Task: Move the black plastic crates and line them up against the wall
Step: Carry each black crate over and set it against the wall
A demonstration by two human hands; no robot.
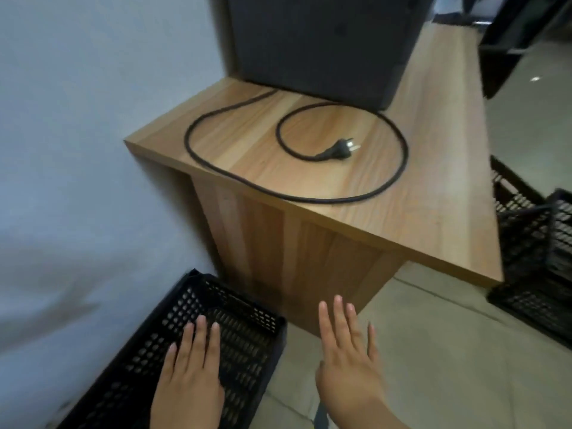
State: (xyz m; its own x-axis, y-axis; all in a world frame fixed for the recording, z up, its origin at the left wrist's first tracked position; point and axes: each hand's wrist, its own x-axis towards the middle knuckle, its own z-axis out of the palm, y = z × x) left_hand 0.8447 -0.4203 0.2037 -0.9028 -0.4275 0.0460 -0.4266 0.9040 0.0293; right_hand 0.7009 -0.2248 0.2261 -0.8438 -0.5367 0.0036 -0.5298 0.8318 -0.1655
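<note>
A black plastic crate [241, 308] with perforated walls sits on the floor at the bottom left, its long side against the pale wall [77, 150]. My left hand [188, 373] hovers flat above the crate's inside, fingers spread, holding nothing. My right hand [346, 357] is open too, over the tiled floor just right of the crate. More black crates [532, 252] stand stacked at the right edge, beside the wooden table.
A wooden table [418, 212] fills the middle, its leg panel right behind the crate. A black power cable with plug [340, 150] lies coiled on it, next to a dark box-shaped appliance [318, 41]. Grey tiled floor [448, 366] lies to the right.
</note>
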